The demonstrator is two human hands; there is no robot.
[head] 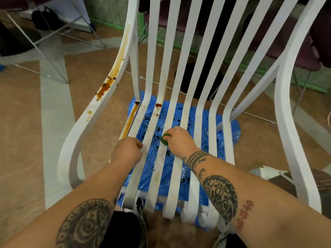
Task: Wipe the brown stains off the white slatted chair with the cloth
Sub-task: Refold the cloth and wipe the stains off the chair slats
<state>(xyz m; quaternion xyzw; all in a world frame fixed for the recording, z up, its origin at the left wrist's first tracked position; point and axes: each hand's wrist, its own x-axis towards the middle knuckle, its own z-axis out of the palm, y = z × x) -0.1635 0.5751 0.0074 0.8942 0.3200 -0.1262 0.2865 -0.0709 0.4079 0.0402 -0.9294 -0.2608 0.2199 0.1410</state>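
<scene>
The white slatted chair [188, 83] fills the view. Brown stains [107, 86] run down its left armrest, along the seat's left edge [131, 118] and on the left slats. My right hand [179, 140] grips a small green cloth [164, 139] and holds it against a seat slat near the middle. My left hand [128, 151] is curled around the leftmost seat slat.
A blue plastic sheet [231, 129] spotted with dark drips lies on the floor under the chair. Metal frames [52, 56] stand at the back left, dark red seats [304, 51] at the back right. A white paper [268, 171] lies at the right.
</scene>
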